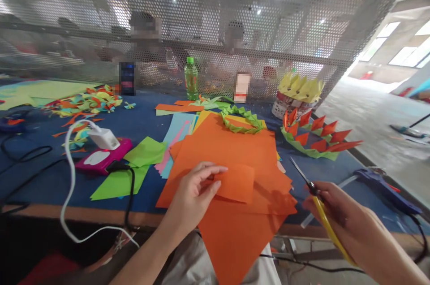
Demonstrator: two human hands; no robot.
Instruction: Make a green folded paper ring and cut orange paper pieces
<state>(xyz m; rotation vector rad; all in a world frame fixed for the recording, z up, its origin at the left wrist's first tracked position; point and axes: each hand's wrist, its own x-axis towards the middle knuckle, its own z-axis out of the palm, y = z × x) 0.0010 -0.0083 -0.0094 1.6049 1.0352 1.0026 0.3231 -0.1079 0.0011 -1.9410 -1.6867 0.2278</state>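
Observation:
My left hand (196,188) pinches the left edge of a small square of orange paper (239,183) between thumb and fingers. Beneath it lies a stack of large orange paper sheets (198,146), with one corner hanging over the table's front edge above my lap. To the right, my right hand (342,215) is closed around scissors (311,185) with yellow handles. Their blades look shut and point up and to the left, apart from the paper. A green folded-paper ring (242,124) rests at the back of the stack.
Green paper pieces (144,153) and a pink power strip (104,157) with cables lie left. Paper scraps (90,101) are heaped behind. An orange-and-green paper crown (312,141) and a blue glue gun (386,188) lie right. A bottle (191,79) stands before the perforated screen (201,16).

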